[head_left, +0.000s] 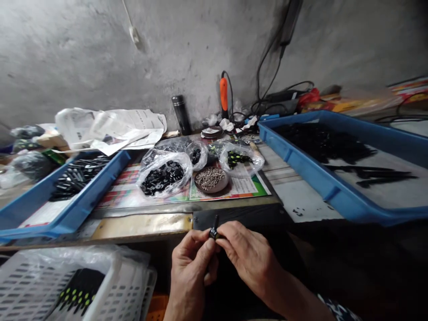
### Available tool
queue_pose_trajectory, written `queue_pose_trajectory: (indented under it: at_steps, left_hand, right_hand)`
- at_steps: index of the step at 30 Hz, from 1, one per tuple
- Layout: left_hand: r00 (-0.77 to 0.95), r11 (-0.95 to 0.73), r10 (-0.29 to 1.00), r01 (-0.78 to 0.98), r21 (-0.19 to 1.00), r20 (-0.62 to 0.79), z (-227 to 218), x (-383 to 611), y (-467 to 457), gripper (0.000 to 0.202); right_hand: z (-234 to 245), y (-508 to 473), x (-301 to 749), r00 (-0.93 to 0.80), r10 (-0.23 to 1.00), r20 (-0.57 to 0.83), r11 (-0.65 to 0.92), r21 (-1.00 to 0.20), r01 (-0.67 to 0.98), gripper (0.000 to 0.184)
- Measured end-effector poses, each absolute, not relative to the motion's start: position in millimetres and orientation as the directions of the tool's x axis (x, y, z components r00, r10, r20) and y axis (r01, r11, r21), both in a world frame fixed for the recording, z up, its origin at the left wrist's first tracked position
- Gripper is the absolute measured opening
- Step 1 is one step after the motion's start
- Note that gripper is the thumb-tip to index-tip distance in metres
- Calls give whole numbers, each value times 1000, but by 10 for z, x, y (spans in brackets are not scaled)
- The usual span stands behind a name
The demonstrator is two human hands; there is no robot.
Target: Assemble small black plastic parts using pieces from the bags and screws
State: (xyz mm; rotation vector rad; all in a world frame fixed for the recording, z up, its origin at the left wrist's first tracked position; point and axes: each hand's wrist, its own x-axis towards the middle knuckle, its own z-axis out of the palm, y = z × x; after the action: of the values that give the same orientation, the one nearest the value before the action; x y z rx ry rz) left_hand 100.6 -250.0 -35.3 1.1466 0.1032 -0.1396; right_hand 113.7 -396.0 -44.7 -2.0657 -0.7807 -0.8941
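In front of the table edge, my left hand (193, 267) pinches a small black plastic part (214, 232) with a thin stem pointing up. The fingertips of my right hand (250, 254) press against the same part from the right side. Both hands are closed, and the fingers hide the lower end of the part. Beyond them on the table sits a round dish (220, 189) of small metal screws (210, 178). To its left a clear bag (185, 167) holds black round pieces (163, 177). Another bag (257, 162) at its right holds black and yellow-green pieces (238, 158).
A blue tray (72, 218) with slim black parts stands left; a larger blue tray (301, 171) with long black parts stands right. A white basket (123, 285) is below left. Behind are an orange-handled tool (224, 92), a dark flask (181, 115) and papers (117, 127).
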Motion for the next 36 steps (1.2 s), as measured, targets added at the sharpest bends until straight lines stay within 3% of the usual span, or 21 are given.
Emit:
queue_pose_trajectory:
  at_steps: [2,7,20,28,36]
  left_hand:
    - [984,402,-37,176,899,-176,-342,992,-2501,31]
    - [977,408,1,194,892,-214,-310,964,-2517,33]
    - [992,444,-3,116,888,-128,-372,974,-2514,29]
    - [993,481,-20,114,869,-119,-376,995,-2503,29]
    - [963,508,90,176,843,-255,-314,996,-2490,40]
  right_hand:
    - [-464,-3954,1106,558,258,789,-579,-336,743,13]
    - [-458,-3937,1109,597,226,770,-573,-390,720,18]
    - [-442,-3866,1216,523,173,835,-677,-285,679,23]
    - [-409,-3776,1220,586,57,808,-638,-422,644,25]
    - [-360,-3742,1198,624,115,773,-593,-451,668,22]
